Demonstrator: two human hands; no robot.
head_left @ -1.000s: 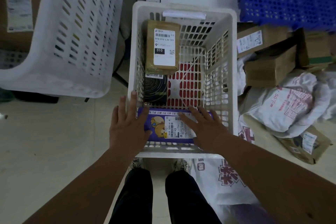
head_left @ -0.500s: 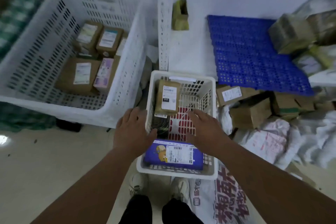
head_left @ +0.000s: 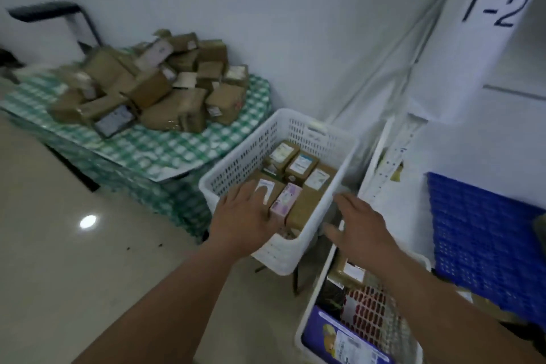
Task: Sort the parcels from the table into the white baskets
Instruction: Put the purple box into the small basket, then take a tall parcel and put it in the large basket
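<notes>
A heap of brown cardboard parcels (head_left: pixel 147 89) with white shipping labels sits piled on the table draped in green-and-white checked cloth (head_left: pixel 177 145), against the wall at the far left. Just beside that table stands the large white slotted plastic basket (head_left: pixel 236 174), already holding several brown boxes and one pale pink carton (head_left: pixel 285 199). Nearer the person, at lower right, the smaller white basket (head_left: pixel 310 313) holds a purple box with a cartoon figure (head_left: pixel 334 337) and a brown parcel.

Both hands are empty: the left hand (head_left: pixel 245 219) hangs spread over the large basket's near end, and the right hand (head_left: pixel 360 227) floats with fingers loose between the two baskets. By the look of it, this is the gap between parcels; the next move calls for a turn left to the table and a grip on a box off the heap.

Readable writing: "1-2" in dark marker on the white sheet (head_left: pixel 496 9) at upper right. The parcel labels are too blurred to read.
</notes>
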